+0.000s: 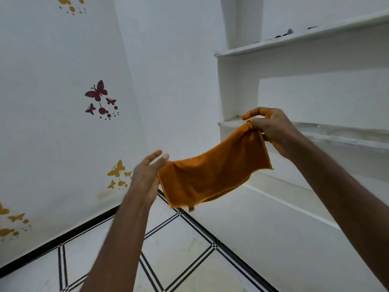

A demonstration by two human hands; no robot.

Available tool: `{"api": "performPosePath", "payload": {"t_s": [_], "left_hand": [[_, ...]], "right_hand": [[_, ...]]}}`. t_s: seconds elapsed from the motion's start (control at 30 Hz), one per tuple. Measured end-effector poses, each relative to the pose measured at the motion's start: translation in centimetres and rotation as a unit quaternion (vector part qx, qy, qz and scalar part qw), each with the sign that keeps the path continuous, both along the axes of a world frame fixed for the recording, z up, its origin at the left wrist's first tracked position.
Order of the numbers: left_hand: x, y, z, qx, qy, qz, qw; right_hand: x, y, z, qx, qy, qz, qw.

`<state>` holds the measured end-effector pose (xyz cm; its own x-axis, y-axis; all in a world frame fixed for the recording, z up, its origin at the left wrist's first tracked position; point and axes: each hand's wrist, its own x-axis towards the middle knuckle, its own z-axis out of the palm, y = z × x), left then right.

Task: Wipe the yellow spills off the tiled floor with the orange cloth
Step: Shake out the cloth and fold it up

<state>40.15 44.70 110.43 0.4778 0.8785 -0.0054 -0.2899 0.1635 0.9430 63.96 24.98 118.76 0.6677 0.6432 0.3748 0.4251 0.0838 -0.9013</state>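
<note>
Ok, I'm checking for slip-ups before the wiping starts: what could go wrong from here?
The left hand meets the orange cloth with nearly straight fingers, so that end may slip, leaving it dangling from the pinch of the right hand. That hand also appears near the shelf ledge and could bump it.

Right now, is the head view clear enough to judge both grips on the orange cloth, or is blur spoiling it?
Head view: left hand blurred by motion at the fingertips, so its hold on the orange hemmed cloth is unclear; right hand sharp, pinching a top corner; wide-angle distortion tilts the white shelves; lighting soft, no glare.
</note>
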Motion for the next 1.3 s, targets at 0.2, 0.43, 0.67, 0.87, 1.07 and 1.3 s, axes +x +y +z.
{"api": "performPosePath", "payload": {"t_s": [0.2, 0.43, 0.67, 0.87, 1.07, 1.3], "left_hand": [[1.6, 2.5, -0.1, 0.177, 0.157, 0.030, 0.971], [1.7, 1.9, 4.5, 0.451, 0.274, 0.092, 0.845], [0.5, 2.2, 7.1, 0.556, 0.324, 0.071, 0.762], [-1.8, 2.6, 10.1, 0.554, 0.377, -0.010, 0.742], [-4.3, 1.1, 10.7, 0.528, 0.370, -0.037, 0.764], [-7.9, -0.6, 9.4, 0.337, 0.209, -0.158, 0.904]], "right_hand": [[1.9, -0.3, -0.8, -0.053, -0.087, -0.089, 0.991], [3.0, 0.2, -2.6, -0.059, -0.082, -0.184, 0.978], [3.6, -0.7, -2.5, -0.049, 0.045, -0.088, 0.994], [2.5, -2.4, -1.1, -0.153, -0.154, -0.075, 0.973], [0.4, -4.4, -0.2, -0.156, -0.269, -0.121, 0.943], [-1.3, -5.8, -0.9, -0.007, -0.030, 0.037, 0.999]]}}
